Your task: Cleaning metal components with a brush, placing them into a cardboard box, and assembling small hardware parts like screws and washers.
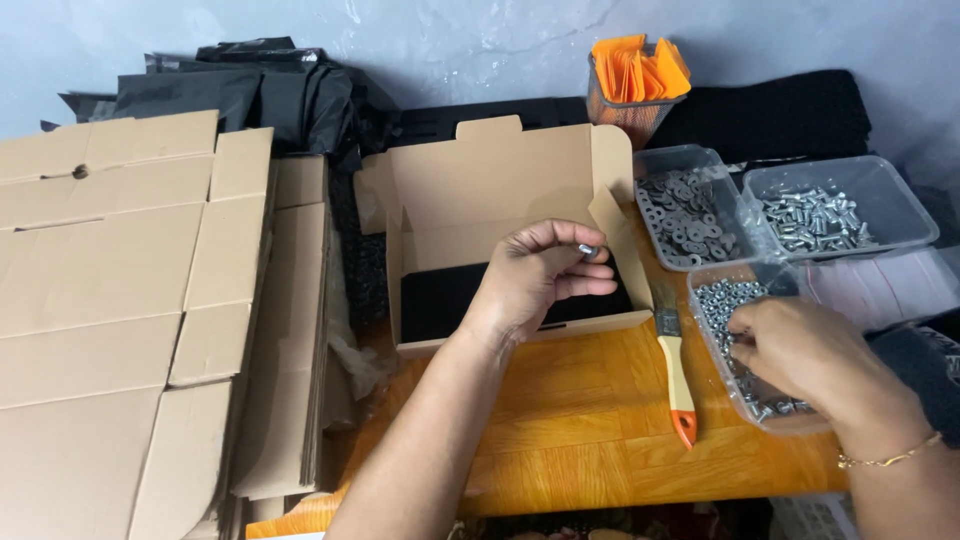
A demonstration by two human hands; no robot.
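Note:
My left hand [540, 280] hovers over an open cardboard box [500, 190] lined with black foam [440, 300], pinching a small metal bolt [588, 250] between thumb and fingers. My right hand [800, 350], with a gold bracelet at the wrist, reaches into a clear plastic tray of small metal nuts [722, 296]; whether it holds any is hidden. Behind stand a clear tray of flat washers [690, 215] and another of bolts [815, 220].
A paintbrush with an orange-tipped wooden handle [677, 370] lies on the wooden table [570, 440] between box and nut tray. Flattened cardboard boxes [110, 300] are stacked at left, black plastic bags [260, 90] behind. A mesh cup of orange slips [635, 75] stands at the back.

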